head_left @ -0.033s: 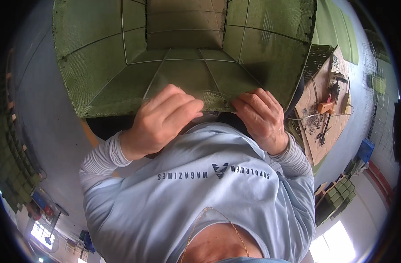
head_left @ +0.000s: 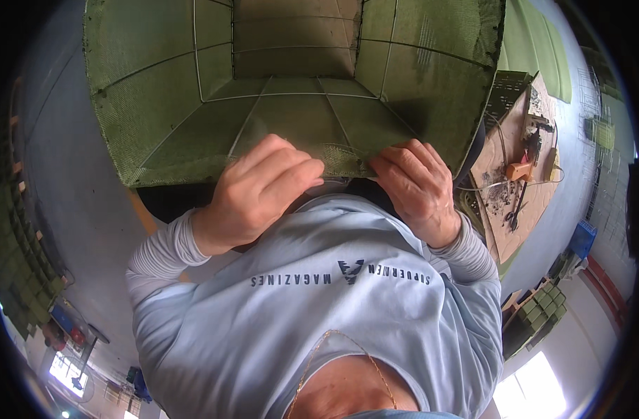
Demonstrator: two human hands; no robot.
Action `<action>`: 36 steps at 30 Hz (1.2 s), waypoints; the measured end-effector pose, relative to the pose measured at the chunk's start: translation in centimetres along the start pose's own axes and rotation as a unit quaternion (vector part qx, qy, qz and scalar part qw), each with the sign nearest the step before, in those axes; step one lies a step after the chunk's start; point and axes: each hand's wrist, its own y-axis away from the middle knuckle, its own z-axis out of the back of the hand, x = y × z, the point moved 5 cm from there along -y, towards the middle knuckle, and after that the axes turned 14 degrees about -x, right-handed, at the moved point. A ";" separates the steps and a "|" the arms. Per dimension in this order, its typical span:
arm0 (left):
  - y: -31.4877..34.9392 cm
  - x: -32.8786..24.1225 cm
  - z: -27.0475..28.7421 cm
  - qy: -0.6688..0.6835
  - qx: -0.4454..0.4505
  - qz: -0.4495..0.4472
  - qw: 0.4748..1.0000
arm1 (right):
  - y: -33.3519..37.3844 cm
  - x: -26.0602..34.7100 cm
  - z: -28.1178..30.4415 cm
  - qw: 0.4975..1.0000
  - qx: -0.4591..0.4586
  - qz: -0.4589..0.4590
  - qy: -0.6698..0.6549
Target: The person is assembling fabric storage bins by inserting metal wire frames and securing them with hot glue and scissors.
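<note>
A large box of green mesh fabric (head_left: 152, 91) stretched over a thin wire frame (head_left: 284, 94) stands in front of me, its open side toward me. My left hand (head_left: 256, 192) is closed at the box's near lower edge, thumb and fingers pinching the folded mesh. A short way to the right, my right hand (head_left: 417, 188) pinches the same edge, its fingertips bent over the fabric. Between the two hands a strip of mesh edge (head_left: 340, 159) shows, looking a little rough. The fingertips partly hide what lies in each pinch.
To the right, a brown board (head_left: 494, 174) bears an orange-handled tool (head_left: 520, 171) with a cable and a pair of dark scissors (head_left: 515, 216). Green fabric (head_left: 536, 49) lies beyond it. Several green boxes (head_left: 543, 307) are stacked at the lower right.
</note>
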 end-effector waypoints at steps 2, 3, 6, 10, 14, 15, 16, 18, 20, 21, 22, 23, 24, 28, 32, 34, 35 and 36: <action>-0.1 0.2 -0.1 0.013 0.008 0.005 1.000 | -0.6 1.2 0.3 0.999 -0.036 0.007 0.015; -0.1 0.2 -0.2 0.019 0.012 0.007 1.000 | -1.0 1.9 0.3 0.997 -0.073 0.014 0.030; 0.0 0.1 -0.2 0.019 0.005 0.022 1.000 | -1.3 3.3 -1.5 0.984 -0.146 0.097 0.042; -0.1 -0.1 -0.3 0.015 -0.001 0.048 0.999 | -1.1 2.4 -2.5 0.982 -0.148 0.093 0.067; -0.2 -0.2 -0.3 0.010 0.010 0.081 0.997 | -1.2 2.3 -2.4 0.996 -0.075 0.023 0.042; -0.2 -0.1 -0.3 0.008 0.014 0.092 0.996 | -1.3 2.3 -2.3 0.996 -0.075 0.024 0.043; -0.4 -0.2 -0.2 0.008 0.013 0.090 0.996 | -1.4 2.2 -2.3 0.998 -0.052 0.000 0.033; -0.7 0.0 -0.3 0.008 0.024 0.110 0.994 | -1.8 2.1 -2.1 0.999 -0.029 -0.022 0.024; -0.9 0.2 -0.2 0.011 0.023 0.122 0.992 | -2.4 2.2 -1.4 0.998 -0.037 -0.019 0.041; -0.9 0.5 -0.2 0.015 0.023 0.135 0.991 | -2.6 2.2 -1.2 0.998 -0.042 -0.017 0.050; -1.1 0.5 -0.2 0.014 0.020 0.133 0.991 | -2.0 2.4 -1.3 0.995 -0.073 0.015 0.060; -1.5 0.5 -0.3 0.017 0.022 0.130 0.991 | -1.9 2.6 -1.8 0.994 -0.078 0.022 0.077; -1.9 0.6 -0.3 0.020 0.023 0.127 0.991 | -2.0 2.5 -2.4 0.989 -0.085 0.039 0.113; -4.5 1.9 0.2 0.010 0.016 0.069 0.997 | -4.4 0.1 -2.3 0.989 -0.109 0.045 0.089; -8.7 6.5 -0.1 0.011 0.060 0.139 0.988 | -8.5 -2.5 -1.0 0.990 -0.109 -0.072 0.042; -10.2 9.2 0.0 0.039 0.034 0.162 0.985 | -10.2 -3.8 -0.9 0.989 -0.098 -0.086 0.066; -10.8 9.6 0.0 0.033 0.028 0.149 0.988 | -10.9 -4.6 -0.9 0.987 -0.079 -0.110 0.085; -11.2 10.2 0.0 0.055 0.024 0.176 0.983 | -11.5 -4.9 -0.8 0.985 -0.071 -0.134 0.087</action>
